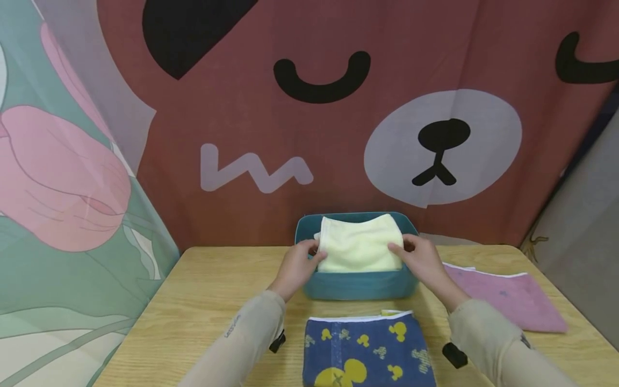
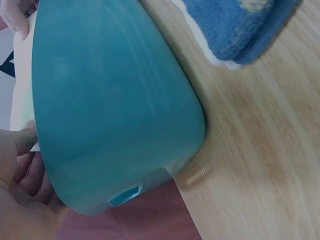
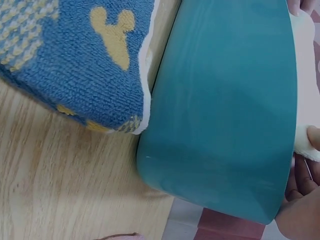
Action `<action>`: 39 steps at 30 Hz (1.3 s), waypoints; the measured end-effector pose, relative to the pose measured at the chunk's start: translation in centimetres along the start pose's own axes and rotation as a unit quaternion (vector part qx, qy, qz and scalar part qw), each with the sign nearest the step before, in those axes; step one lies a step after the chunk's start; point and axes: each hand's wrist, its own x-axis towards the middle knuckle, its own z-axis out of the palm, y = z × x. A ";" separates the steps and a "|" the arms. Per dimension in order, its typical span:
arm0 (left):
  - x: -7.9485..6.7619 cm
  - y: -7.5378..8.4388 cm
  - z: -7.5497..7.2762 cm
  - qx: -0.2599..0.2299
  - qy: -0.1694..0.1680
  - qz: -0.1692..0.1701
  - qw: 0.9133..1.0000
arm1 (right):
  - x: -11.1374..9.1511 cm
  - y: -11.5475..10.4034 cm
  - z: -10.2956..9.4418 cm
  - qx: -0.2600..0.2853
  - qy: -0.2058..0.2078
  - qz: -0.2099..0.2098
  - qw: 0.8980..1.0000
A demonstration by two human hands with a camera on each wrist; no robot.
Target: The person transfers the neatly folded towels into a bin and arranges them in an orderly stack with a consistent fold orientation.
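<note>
A pale yellow towel [image 1: 360,244], folded, stands partly inside a teal plastic basket [image 1: 360,286] at the back of the table. My left hand [image 1: 300,264] pinches its left edge between thumb and fingers, at the basket's left side. On the other side my right hand [image 1: 423,260] pinches the right edge, thumb in front. In the left wrist view the thumb [image 2: 24,137] lies on the towel just past the basket's rim. The right wrist view shows the towel [image 3: 306,75] behind the basket wall, its lower part hidden.
A folded navy towel [image 1: 367,349] with yellow mouse-head patterns lies in front of the basket. To the right, a folded pink towel [image 1: 508,298] lies near the edge of the wooden table [image 1: 208,306]. A curtain [image 1: 242,215] with a bear print hangs directly behind.
</note>
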 end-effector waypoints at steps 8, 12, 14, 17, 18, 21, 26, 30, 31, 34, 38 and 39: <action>-0.4 -0.2 0.3 0.055 -0.002 0.032 0.998 | -0.5 0.1 0.0 0.004 -0.003 0.001 1.000; -0.5 -0.4 0.4 0.065 0.002 0.043 0.997 | -0.6 0.1 0.1 0.004 -0.002 0.004 1.000; -0.6 -0.3 0.4 0.066 0.003 0.039 0.997 | -0.7 0.2 0.1 0.006 0.000 0.010 1.000; -0.7 -0.1 0.4 0.060 0.001 0.022 0.998 | -0.8 0.2 0.0 0.015 0.004 0.024 1.000; -0.8 0.0 0.4 0.055 0.000 0.015 0.998 | -0.8 0.2 -0.1 0.020 0.006 0.029 0.999; -1.0 0.3 0.3 0.034 -0.002 0.001 0.999 | -0.9 0.2 -0.3 0.032 0.006 0.035 0.999; -1.3 0.6 0.3 0.020 -0.001 0.008 1.000 | -1.0 0.1 -0.4 0.041 0.006 0.033 0.999; -1.4 0.7 0.2 0.019 0.002 0.016 1.000 | -1.0 0.1 -0.4 0.045 0.010 0.034 0.998; -1.4 0.7 0.2 0.016 0.003 0.017 1.000 | -1.0 0.1 -0.3 0.047 0.012 0.033 0.998; -1.6 0.8 0.1 0.005 0.006 0.014 1.000 | -1.0 0.1 -0.3 0.050 0.020 0.031 0.998; -1.7 1.0 0.0 -0.007 0.012 0.016 1.000 | -1.2 0.0 -0.5 0.055 0.035 0.026 0.998; -1.8 1.1 0.0 -0.009 0.014 0.017 1.000 | -1.3 0.0 -0.5 0.056 0.037 0.024 0.997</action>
